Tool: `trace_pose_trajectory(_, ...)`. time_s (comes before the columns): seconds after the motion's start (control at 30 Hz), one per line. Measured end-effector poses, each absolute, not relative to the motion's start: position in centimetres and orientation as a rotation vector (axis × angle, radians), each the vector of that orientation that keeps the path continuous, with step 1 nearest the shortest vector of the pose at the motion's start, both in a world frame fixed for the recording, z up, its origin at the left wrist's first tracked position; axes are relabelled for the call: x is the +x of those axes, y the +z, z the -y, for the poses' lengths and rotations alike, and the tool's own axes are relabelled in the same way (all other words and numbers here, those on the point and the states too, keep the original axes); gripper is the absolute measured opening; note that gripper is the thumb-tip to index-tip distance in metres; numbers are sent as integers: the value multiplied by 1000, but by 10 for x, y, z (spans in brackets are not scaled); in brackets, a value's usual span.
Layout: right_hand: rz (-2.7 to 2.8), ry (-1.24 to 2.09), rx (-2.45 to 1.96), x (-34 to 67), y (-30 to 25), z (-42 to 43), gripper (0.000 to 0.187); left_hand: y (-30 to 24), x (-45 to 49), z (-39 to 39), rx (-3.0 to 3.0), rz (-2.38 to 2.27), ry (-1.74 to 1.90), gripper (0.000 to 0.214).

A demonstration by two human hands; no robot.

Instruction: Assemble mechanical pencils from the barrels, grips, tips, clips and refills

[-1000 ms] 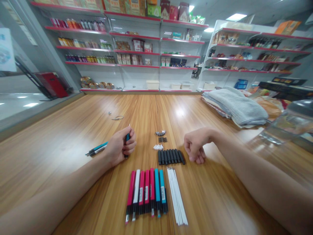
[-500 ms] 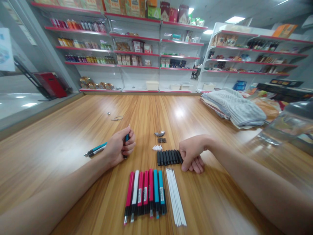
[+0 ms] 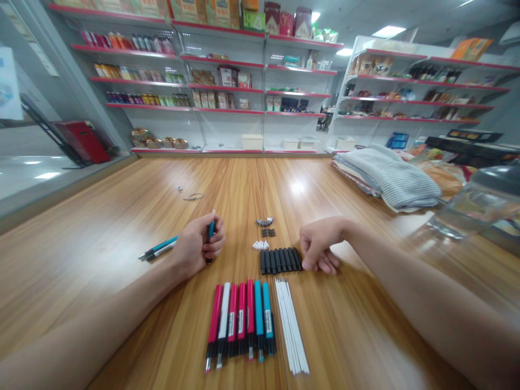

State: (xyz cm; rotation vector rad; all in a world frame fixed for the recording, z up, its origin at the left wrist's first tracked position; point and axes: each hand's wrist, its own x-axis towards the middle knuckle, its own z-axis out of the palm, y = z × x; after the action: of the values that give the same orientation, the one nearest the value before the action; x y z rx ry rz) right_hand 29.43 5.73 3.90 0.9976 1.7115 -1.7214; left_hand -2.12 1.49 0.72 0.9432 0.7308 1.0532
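pen point(image 3: 210, 231) inside left fingers point(image 3: 215, 247); black grips point(image 3: 280, 261) perhaps touching right fingertips point(image 3: 307, 264)

The person's left forearm point(image 3: 122, 309) slanted across the tabletop point(image 3: 235, 179) toward its far edge, the wrist nearly straight; the left hand point(image 3: 202, 244) was closed, its fingers point(image 3: 215, 246) curled inward. The bare right forearm point(image 3: 410, 292) came in from the near right, its wrist point(image 3: 343, 227) bent sharply, so the right hand point(image 3: 320, 246) drooped with fingers folded downward. Both hands were apart, well short of the far edge.
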Motion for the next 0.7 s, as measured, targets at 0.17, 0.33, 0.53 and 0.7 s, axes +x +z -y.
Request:
trace_pose_trajectory(0.17, -2553, -2063, 1597, 291, 19, -63, 44, 2, -11, -3, 1377, -927, 1095, 28)
trace_pose_trajectory(0.33, -3261, -1402, 1782, 249, 10, -36, 38, 6, -3, 5, 1902, -987, 1004, 12)
trace_pose_trajectory(0.53, -3518, -800, 1275, 214, 29, 1, 27, 6, -7, 5, 2094, -914, 871, 4)
trace_pose_trajectory(0.7, -3456, -743, 1330, 214, 37, 4, 26, 5, -8, 5, 2166, -848, 797, 11)
